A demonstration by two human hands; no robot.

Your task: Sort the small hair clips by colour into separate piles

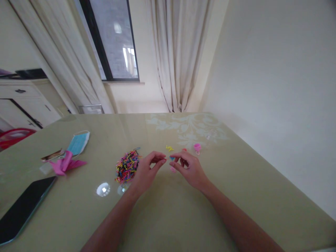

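My left hand (149, 170) is closed in a pinch, thumb and forefinger meeting at the tips. What they hold, if anything, is too small to make out. Facing it, my right hand (190, 169) also pinches, with small blue bits (172, 158) at its fingertips; whether these are gripped or lie behind on the table I cannot tell. A heap of small multicoloured rubber bands (127, 166) lies just left of my left hand. Around the fingertips on the table are yellow bands (169, 148), a few pink ones (173, 169) and a bit of red (184, 149).
Beyond my right hand lies a pink cluster (197, 148). To the left are a blue face mask (78, 142), a pink folded piece (66, 163) and a dark phone or tablet (26, 206). A wall (283, 87) borders the table's right side.
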